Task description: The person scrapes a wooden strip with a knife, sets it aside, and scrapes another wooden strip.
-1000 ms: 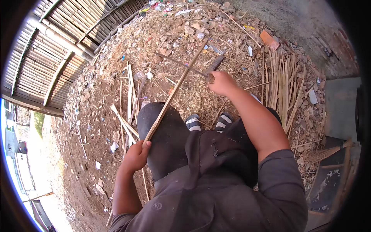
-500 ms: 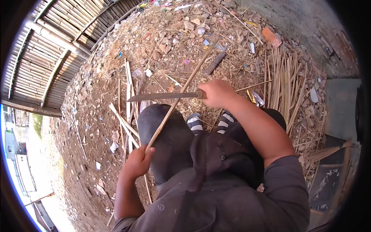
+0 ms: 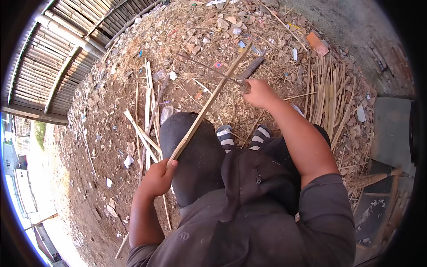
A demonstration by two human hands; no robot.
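My left hand (image 3: 158, 179) is closed around the lower end of a long bamboo strip (image 3: 199, 122). The strip slants up and away to the right, passing over my dark-clothed left knee (image 3: 178, 129). In my right hand (image 3: 260, 94) is the handle of a long knife (image 3: 209, 68), its fingers wrapped round it. The thin blade points up and left, seen nearly edge-on, and crosses the strip near its far part. Whether blade and strip touch there, I cannot tell. A dark ridged rod-like piece (image 3: 252, 67) lies on the ground just beyond the right hand.
Several split strips (image 3: 148, 102) lie left of my knee, and a larger pile (image 3: 330, 91) lies to the right. Rubble and litter cover the ground (image 3: 111, 155). A bamboo fence (image 3: 53, 58) stands upper left, a wall (image 3: 347, 31) upper right. A broom (image 3: 373, 179) lies at right.
The knife in my right hand has moved farther up the strip, away from me, and its blade has turned from level and broadside to slanted and nearly edge-on. My left hand has moved slightly.
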